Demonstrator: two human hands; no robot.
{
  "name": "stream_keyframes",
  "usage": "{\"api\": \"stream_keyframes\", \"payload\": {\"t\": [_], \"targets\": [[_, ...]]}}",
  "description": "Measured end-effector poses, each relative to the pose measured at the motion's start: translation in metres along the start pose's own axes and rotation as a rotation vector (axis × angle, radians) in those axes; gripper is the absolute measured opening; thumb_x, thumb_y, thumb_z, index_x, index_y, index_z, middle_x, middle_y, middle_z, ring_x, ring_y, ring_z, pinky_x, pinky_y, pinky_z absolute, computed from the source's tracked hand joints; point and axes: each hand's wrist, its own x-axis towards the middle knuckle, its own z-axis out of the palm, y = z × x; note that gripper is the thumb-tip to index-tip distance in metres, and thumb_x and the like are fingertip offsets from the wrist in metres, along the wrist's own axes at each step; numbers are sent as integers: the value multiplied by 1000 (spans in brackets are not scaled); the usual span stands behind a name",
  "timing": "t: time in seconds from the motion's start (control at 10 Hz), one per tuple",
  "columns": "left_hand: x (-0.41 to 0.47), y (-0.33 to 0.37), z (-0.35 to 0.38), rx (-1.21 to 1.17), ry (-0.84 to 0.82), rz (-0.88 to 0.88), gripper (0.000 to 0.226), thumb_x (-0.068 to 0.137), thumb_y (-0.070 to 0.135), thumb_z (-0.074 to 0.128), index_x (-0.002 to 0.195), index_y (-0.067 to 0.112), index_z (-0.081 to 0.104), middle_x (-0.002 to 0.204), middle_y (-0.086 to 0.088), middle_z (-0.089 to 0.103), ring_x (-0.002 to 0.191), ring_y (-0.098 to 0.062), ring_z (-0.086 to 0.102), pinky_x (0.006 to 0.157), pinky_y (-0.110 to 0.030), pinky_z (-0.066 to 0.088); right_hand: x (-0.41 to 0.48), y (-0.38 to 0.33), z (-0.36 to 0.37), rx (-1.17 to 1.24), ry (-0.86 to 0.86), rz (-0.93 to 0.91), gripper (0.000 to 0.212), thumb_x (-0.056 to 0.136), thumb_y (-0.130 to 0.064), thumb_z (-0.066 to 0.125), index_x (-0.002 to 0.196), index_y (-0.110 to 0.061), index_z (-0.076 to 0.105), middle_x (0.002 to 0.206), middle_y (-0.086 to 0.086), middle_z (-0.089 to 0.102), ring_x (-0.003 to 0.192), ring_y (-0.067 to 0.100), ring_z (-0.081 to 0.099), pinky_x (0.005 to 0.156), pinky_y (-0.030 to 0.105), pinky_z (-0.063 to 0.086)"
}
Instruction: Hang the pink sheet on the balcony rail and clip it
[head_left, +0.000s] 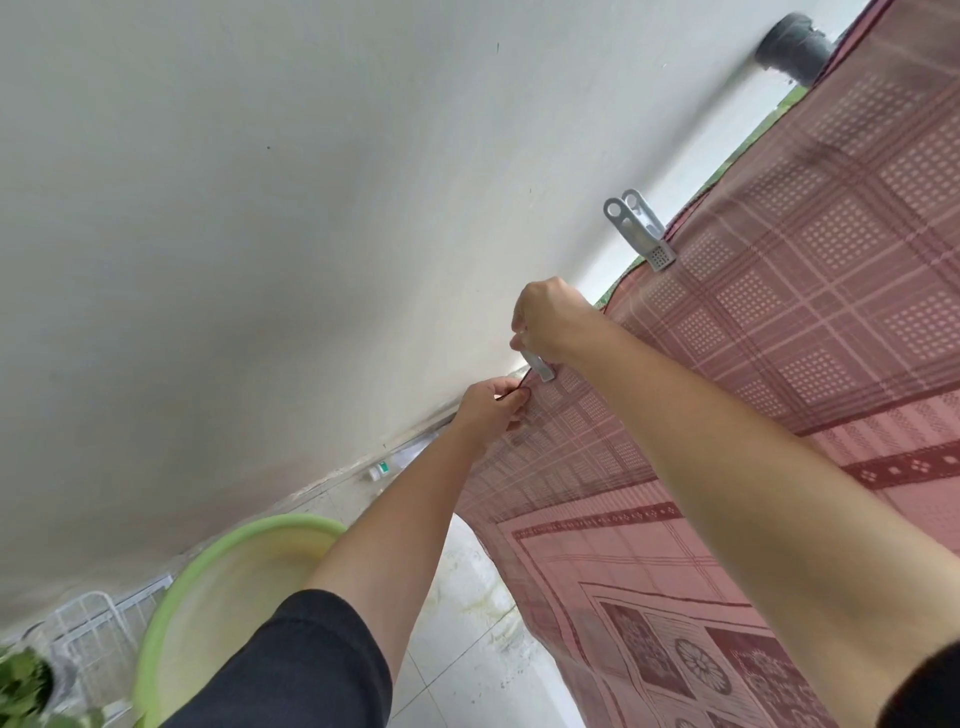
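Note:
The pink patterned sheet (769, 332) hangs over the balcony rail, which it hides, and fills the right of the head view. One grey clip (641, 231) sits clamped on its top edge. My left hand (491, 402) pinches the sheet's upper left corner. Just above it, my right hand (548, 319) grips a second grey clip (540, 366) whose jaws sit on the sheet's edge next to the left hand's fingers.
A white wall (260, 234) runs along the left, close to the sheet's edge. A light green basin (228, 566) stands on the tiled floor below, beside a white wire rack (88, 639) and leafy plants (21, 680). A grey pipe (795, 47) juts out at top right.

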Motion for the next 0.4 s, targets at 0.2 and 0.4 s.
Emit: {"api": "stream_keyframes", "payload": {"t": [0.2, 0.4], "targets": [[-3, 4, -11, 128, 62, 27, 7, 89, 24, 69, 94, 19, 71, 85, 1, 64, 72, -13, 57, 67, -31, 51, -7, 0, -1, -104, -51, -7, 30, 93, -34, 65, 97, -4, 63, 103, 11, 64, 89, 27, 58, 67, 31, 44], [-23, 40, -41, 722, 319, 100, 27, 95, 35, 45, 109, 25, 66, 121, -2, 58, 109, -21, 56, 92, -34, 43, -32, -3, -8, 113, 234, -47, 35, 101, -26, 47, 125, -3, 56, 123, 16, 58, 114, 34, 55, 88, 39, 45]]}}
